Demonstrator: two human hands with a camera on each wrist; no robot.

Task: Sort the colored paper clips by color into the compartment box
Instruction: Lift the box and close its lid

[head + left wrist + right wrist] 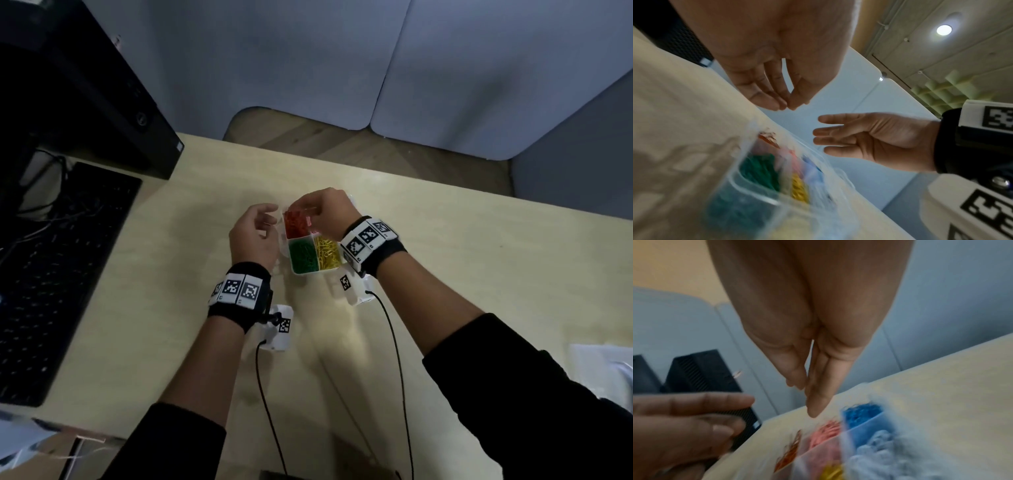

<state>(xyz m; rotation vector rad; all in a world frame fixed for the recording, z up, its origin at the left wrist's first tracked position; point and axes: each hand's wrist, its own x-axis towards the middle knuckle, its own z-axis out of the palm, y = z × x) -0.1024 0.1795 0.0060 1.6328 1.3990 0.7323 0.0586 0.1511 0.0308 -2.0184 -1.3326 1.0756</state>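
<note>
A clear compartment box [315,272] sits mid-desk. It holds red clips [295,224], green clips [301,258] and yellow clips [326,255]. The right wrist view also shows blue clips [861,412] and pink clips [828,430]. My right hand [306,214] hovers over the red compartment with straight fingers pointing down, and no clip shows between them. My left hand [272,214] hangs beside the box's left edge. Its fingers are loosely curved, with the tips near the thumb [787,105], and I see nothing held. Both wrist views are blurred.
A black keyboard [51,274] lies along the desk's left side, with a black computer case [85,85] behind it. White papers [599,363] lie at the right edge. Grey partition panels [342,61] stand beyond the desk. Wrist-camera cables [397,359] trail toward me.
</note>
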